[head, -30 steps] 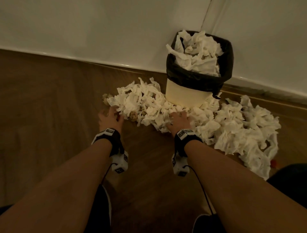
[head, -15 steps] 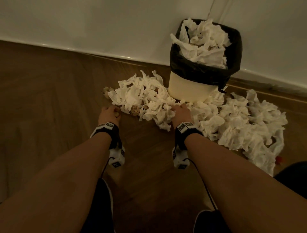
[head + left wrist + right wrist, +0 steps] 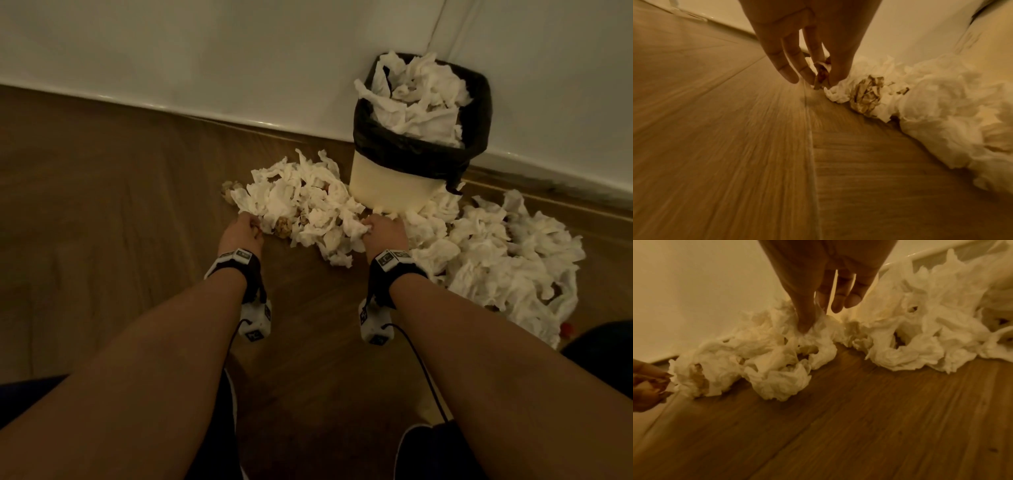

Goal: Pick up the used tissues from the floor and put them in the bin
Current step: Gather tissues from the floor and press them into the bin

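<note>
A: On the left, our left hand (image 3: pixel 807 40) pinches a stained scrap (image 3: pixel 821 78) at the near-left edge of the used tissues (image 3: pixel 301 205) heaped on the floor (image 3: pixel 120 205).

B: And our right hand (image 3: pixel 385 233) is closed on a white wad near the bin's foot. We judge we're mid-grab.

A: Next we'd lift both handfuls up to the bin (image 3: pixel 394 185), far right by the wall.

B: It's heaped already, so we'd need to press them in.
</note>
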### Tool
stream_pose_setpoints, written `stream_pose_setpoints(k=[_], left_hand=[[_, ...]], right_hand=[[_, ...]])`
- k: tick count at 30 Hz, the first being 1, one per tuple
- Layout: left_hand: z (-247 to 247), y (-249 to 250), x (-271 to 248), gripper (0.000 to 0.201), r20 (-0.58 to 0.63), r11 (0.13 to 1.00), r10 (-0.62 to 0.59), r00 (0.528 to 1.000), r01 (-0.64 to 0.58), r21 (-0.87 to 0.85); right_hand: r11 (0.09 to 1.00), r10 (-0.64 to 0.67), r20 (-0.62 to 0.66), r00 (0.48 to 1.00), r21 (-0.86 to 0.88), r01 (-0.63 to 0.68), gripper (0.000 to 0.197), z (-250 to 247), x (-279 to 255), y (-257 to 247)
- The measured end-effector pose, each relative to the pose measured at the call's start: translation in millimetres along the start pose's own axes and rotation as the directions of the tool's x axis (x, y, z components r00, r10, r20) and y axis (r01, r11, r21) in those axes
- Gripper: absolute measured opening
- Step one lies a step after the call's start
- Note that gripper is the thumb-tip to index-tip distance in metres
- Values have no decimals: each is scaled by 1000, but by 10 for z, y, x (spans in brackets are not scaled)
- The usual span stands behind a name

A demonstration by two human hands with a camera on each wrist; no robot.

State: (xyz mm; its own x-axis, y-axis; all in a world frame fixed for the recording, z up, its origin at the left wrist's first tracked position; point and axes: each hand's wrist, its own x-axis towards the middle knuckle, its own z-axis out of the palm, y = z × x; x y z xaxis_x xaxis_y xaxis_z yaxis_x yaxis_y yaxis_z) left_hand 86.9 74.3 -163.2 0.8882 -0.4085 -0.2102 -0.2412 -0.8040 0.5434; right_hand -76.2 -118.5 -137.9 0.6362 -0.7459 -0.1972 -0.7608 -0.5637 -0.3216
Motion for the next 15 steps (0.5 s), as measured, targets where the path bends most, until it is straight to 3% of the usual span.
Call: stream_pose_setpoints(k=[5, 7, 11, 15], left_hand=[[-88, 162, -92, 22, -14, 997, 32, 999, -33, -63], [-143, 243, -136, 21, -28, 994, 43, 999, -45, -103], [-266, 441, -247, 21, -60, 976, 59, 996, -70, -207], [-385, 622, -337, 21, -58, 955, 91, 994, -104, -278]], right_hand=[[985, 68, -46, 997, 160, -59, 31, -233, -117, -25], [947, 135, -65, 989, 302, -109, 28, -337, -164, -22], [742, 248, -43, 968, 651, -162, 24, -574, -256, -27], [421, 286, 71, 956, 887, -191, 21, -789, -351, -97]])
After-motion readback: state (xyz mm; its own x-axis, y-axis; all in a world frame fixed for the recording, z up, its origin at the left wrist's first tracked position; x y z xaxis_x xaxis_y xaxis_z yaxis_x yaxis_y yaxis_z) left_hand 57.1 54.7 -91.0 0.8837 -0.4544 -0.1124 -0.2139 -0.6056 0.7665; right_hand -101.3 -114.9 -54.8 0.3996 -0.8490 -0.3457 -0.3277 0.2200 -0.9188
